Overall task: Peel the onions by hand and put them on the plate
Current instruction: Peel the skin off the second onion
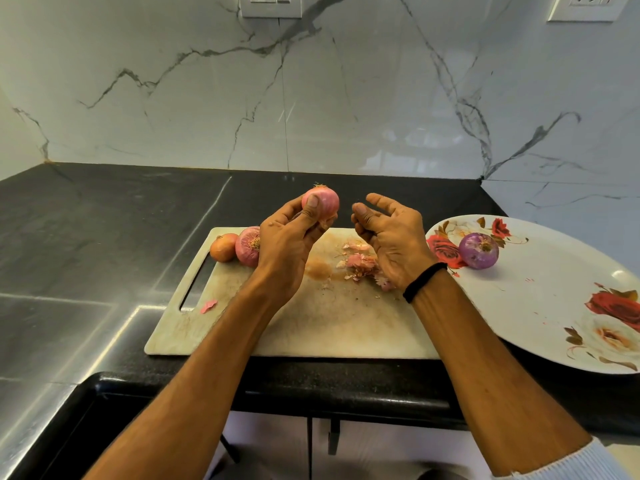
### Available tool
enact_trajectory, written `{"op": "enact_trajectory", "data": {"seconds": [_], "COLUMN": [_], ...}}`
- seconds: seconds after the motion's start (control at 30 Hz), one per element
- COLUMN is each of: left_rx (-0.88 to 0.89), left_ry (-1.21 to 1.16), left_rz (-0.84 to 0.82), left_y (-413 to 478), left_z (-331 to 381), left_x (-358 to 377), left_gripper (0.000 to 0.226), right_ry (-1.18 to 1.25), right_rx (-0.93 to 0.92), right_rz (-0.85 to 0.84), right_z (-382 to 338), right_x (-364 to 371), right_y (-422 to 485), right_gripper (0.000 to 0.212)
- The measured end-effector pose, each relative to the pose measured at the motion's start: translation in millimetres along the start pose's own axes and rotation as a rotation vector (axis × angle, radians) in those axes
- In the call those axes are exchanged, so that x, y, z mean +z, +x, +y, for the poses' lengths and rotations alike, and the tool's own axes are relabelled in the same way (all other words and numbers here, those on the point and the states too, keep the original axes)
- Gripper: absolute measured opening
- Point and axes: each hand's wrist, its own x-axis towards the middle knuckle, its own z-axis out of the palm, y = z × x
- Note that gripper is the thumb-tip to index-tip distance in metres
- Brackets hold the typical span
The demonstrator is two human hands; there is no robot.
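I hold a pink-skinned onion in my left hand above the cutting board, thumb pressed on its near face and fingers curled behind it. My right hand hovers just beside it at 3 o'clock, fingers loosely curved and spread, holding nothing. One peeled purple onion sits on the floral plate, at 3 o'clock of the board. A brown onion and a red onion wait at the board's 10 o'clock corner, and the torn skins lie under my right hand.

As I judge it, the grip is high and fingertip-only. A hard tug on dry skin could twist the onion loose and send it rolling off the board. Brittle skin may also tear into flakes that scatter onto the dark counter.
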Motion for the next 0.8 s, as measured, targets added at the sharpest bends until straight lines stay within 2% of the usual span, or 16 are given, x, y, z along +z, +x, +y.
{"op": "enact_trajectory", "data": {"seconds": [0.23,0.43,0.67,0.8], "left_rx": [0.017,0.025,0.023,0.024], "left_ry": [-0.041,0.051,0.063,0.100], "left_rz": [-0.005,0.010,-0.006,-0.034], "left_y": [1,2,2,1], "left_z": [0,-3,-3,-5], "left_x": [-2,-3,-2,-2], "left_gripper": [0.064,0.064,0.053,0.056], "right_ry": [-0.213,-0.237,-0.290,-0.303], "right_rx": [-0.124,-0.159,-0.257,-0.278], "right_rz": [-0.136,-0.203,-0.161,-0.116], "right_z": [2,1,1,2], "right_x": [3,6,7,4], "right_y": [-7,-11,-14,-11], "right_gripper": [0.030,0.042,0.037,0.024]}}
